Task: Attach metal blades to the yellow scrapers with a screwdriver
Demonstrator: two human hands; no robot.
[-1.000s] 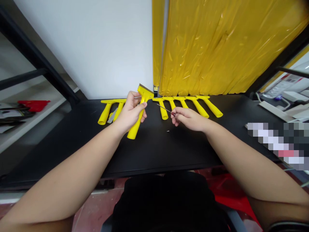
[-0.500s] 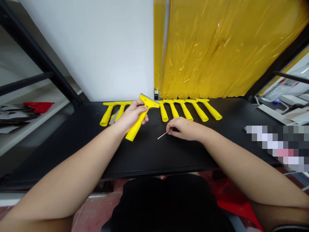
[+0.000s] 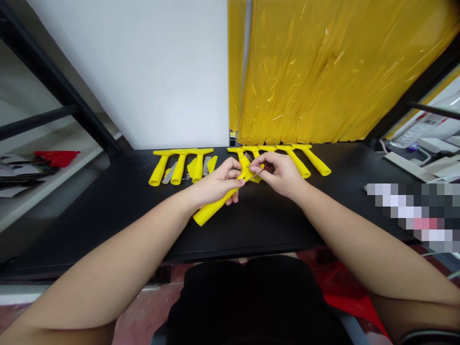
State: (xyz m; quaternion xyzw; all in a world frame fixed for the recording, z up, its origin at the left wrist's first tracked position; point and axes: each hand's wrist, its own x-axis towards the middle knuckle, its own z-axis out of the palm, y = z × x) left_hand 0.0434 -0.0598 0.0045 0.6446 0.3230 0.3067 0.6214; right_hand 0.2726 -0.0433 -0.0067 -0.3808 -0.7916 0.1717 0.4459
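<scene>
My left hand (image 3: 223, 181) is closed around the handle of a yellow scraper (image 3: 211, 210), held tilted above the black table with its head toward my right hand. My right hand (image 3: 282, 173) is closed on a thin screwdriver (image 3: 257, 173), its metal shaft pointing at the scraper's head. A small metal bit shows at the right fingertips, too small to name. My fingers partly hide the scraper's head. Behind my left hand, yellow scraper handles (image 3: 157, 170) lie in a row with metal blades (image 3: 169, 173) and loose yellow plates (image 3: 212, 164) among them.
More yellow scraper handles (image 3: 316, 160) lie at the back right of the black table (image 3: 125, 215). A white panel (image 3: 143, 72) and yellow plastic wrapping (image 3: 305, 72) stand behind. Shelves with a red item (image 3: 57, 158) are at left; white boxes (image 3: 406, 165) sit at right.
The scraper has moved right and tilted further over. My right hand has risen from the table to the scraper's head, bringing the screwdriver against or close to it.
</scene>
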